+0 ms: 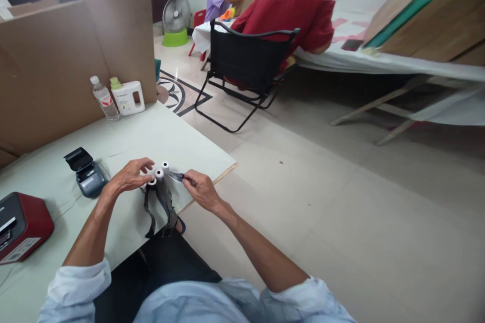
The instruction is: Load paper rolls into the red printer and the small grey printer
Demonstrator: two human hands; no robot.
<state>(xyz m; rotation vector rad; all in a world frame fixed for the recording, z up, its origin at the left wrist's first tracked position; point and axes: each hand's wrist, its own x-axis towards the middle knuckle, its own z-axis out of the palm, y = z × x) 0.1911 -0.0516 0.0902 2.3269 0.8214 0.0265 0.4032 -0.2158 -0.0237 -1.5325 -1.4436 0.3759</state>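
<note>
Several small white paper rolls (158, 174) with dark cores stand close together near the table's corner. Dark grey strips (163, 199) trail from them over the table's front edge. My left hand (132, 175) is at the left of the rolls, thumb and fingers apart; its thumb is by the nearest roll, and I cannot tell if it touches. My right hand (201, 190) pinches the end of a dark strip (176, 176) that reaches to the farthest roll. Left of my left hand sits a small dark blue label printer (91, 179) with its lid up.
A red and black box-shaped device (30, 224) stands on the table (189, 141) at left. A water bottle (105, 99) and a white jug (128, 98) lean near a cardboard panel (68, 60). Beyond are a black folding chair (250, 55) with a seated person, another table, and a fan (177, 13).
</note>
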